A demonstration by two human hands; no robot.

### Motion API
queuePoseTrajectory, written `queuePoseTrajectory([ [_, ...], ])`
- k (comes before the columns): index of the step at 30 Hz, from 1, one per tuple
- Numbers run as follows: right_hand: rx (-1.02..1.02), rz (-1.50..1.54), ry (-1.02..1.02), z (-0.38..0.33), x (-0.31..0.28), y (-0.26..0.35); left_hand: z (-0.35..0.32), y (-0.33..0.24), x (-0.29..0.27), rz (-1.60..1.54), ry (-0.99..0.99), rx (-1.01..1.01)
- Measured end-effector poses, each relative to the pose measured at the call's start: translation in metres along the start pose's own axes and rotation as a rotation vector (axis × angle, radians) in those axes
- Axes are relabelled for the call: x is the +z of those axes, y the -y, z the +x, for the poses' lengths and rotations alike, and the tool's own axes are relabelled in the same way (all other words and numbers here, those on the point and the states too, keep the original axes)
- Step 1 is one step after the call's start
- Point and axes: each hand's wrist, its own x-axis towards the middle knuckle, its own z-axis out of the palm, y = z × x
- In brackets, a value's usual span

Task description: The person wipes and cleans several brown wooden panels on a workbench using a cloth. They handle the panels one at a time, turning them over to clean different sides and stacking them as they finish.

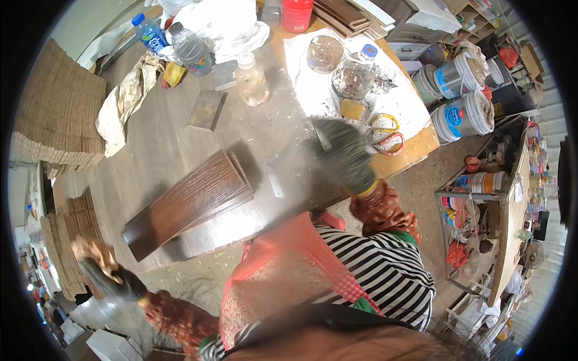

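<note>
Brown wood-grain boards (191, 201) lie stacked at a slant near the front of the table (259, 132). My left hand (114, 278), in a dark glove, is off the table's left front corner beside cardboard sheets. Something tan and blurred shows at its fingers; I cannot tell whether it holds it. Over the table's right part is my right hand (346, 157), also gloved and smeared by motion, its fingers unclear. A pair of scissors (387, 133) with yellow and red handles lies just right of it. A thin pale strip (274, 180) rests between the boards and this hand.
Bottles (251, 79), a dark block (208, 109) and a stained cloth (127, 102) stand or lie farther back. White paper (301, 57) carries stained containers. Cardboard stacks (60, 102) rise at left; buckets (462, 117) and a workbench (509, 228) stand at right.
</note>
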Motion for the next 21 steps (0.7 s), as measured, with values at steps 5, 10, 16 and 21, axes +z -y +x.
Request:
queuePoseTrajectory([
  [5,0.139,-0.346,0.071,-0.011,-0.009,-0.107,0.018,0.054,0.046,-0.066,0.588,-0.464],
  [10,-0.089,-0.441,0.094,-0.02,0.015,-0.152,-0.024,0.024,0.022,-0.137,0.498,-0.498],
  [16,0.081,-0.562,0.278,-0.006,0.014,-0.166,-0.09,-0.01,-0.031,-0.182,0.195,-1.133],
  [21,0.127,-0.662,0.265,0.002,0.009,-0.139,-0.132,-0.014,-0.038,-0.226,0.095,-1.213],
])
